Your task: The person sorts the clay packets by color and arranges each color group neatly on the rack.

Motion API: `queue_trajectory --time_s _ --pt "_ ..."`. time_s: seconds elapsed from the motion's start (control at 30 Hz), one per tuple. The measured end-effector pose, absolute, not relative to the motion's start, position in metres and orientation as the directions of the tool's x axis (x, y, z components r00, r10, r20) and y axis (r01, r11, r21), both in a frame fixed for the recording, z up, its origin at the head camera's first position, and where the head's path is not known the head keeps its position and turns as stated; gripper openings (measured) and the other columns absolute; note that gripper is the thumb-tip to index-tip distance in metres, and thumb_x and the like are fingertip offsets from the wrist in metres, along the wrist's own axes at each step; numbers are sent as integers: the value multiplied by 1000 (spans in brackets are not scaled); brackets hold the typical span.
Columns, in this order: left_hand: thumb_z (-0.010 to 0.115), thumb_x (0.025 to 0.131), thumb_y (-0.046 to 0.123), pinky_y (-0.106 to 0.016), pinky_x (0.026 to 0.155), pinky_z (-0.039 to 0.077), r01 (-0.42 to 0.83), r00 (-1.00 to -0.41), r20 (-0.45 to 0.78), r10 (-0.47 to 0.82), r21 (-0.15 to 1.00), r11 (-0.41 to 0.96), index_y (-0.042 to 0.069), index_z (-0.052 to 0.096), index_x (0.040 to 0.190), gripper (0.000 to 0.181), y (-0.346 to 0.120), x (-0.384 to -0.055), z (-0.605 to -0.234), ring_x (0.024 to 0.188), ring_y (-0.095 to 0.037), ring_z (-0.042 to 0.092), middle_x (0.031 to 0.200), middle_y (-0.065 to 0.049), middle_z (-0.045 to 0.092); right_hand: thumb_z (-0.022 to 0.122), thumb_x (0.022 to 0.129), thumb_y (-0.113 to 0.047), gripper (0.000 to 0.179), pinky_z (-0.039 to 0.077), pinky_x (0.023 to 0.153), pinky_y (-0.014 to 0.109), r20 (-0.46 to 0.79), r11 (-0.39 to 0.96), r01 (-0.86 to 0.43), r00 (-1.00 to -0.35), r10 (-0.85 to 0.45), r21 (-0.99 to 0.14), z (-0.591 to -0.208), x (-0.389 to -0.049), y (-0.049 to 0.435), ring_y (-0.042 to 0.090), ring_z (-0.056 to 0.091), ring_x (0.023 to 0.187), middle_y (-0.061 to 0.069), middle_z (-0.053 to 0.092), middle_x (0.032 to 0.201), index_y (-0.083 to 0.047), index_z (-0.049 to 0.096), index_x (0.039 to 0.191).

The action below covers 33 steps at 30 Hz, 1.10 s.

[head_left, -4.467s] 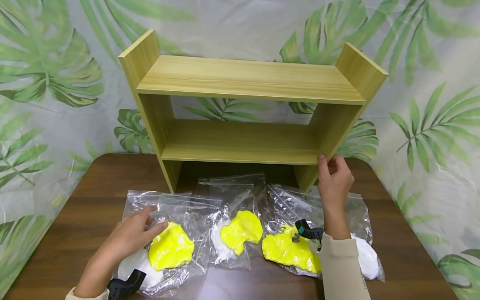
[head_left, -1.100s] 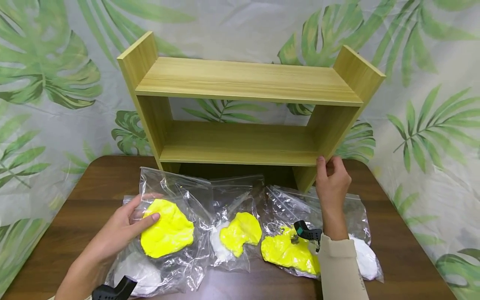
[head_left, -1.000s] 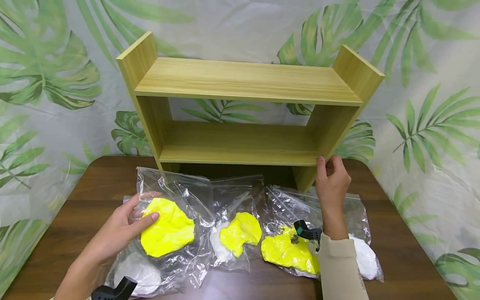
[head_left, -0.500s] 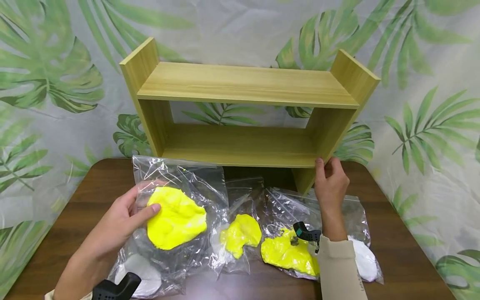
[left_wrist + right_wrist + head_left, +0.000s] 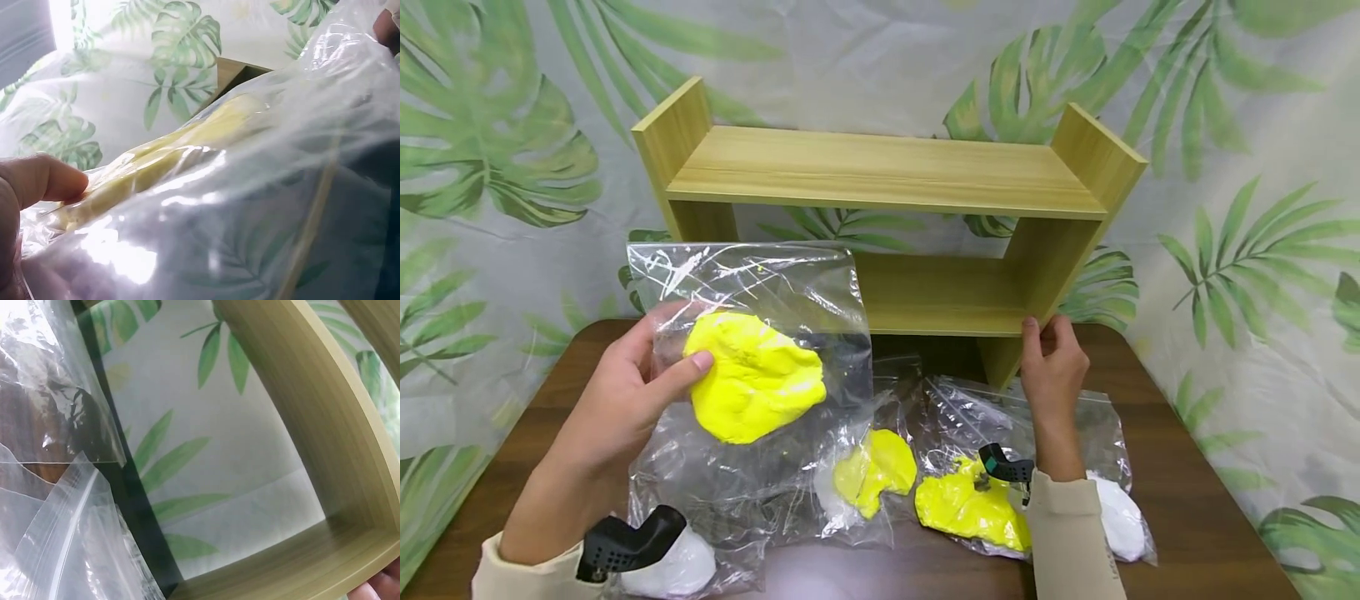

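Note:
My left hand (image 5: pixel 613 408) grips a clear zip bag (image 5: pixel 797 287) with a flattened lump of yellow clay (image 5: pixel 752 379) inside. The thumb lies on the clay's left edge; the other fingers are mostly hidden behind the bag. The bag is raised upright and overlaps the left part of the wooden shelf (image 5: pixel 887 171). In the left wrist view, my thumb (image 5: pixel 59 181) presses the yellow lump through the plastic. My right hand (image 5: pixel 1052 371) holds the front edge of the shelf's right side panel, near the lower board. Its fingertips (image 5: pixel 378 586) show in the right wrist view's corner.
Several more clear bags lie on the brown table (image 5: pixel 1180 500). They contain a yellow lump (image 5: pixel 887 467) at the middle, another yellow piece (image 5: pixel 973 508) on the right, and white lumps (image 5: pixel 681 567) at both ends. A leaf-patterned cloth (image 5: pixel 865 50) hangs behind the shelf.
My left hand has taken hold of the leftmost bag of yellow clay and lifted it up in front of the shelf, uncovering the white lump below. My right hand keeps its hold on the shelf.

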<state>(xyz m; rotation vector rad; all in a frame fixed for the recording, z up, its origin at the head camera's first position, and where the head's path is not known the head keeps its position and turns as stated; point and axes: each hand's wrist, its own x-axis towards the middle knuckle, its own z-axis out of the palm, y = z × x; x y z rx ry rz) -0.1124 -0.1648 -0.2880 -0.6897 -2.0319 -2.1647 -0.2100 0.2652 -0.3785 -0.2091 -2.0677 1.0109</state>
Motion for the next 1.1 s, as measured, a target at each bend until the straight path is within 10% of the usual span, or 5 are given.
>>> queue_trajectory --time_s 1.1 --pt "59 89 -8 -31 75 55 514 -811 556 180 825 -232 4 52 127 40 -143 -145 -173 94 -26 66 134 -16 52 60 94 -27 24 40 66 29 618 670 -219 -651 441 -709 -380 -210 266 20 59 73 12 64 78 -4 60 88"
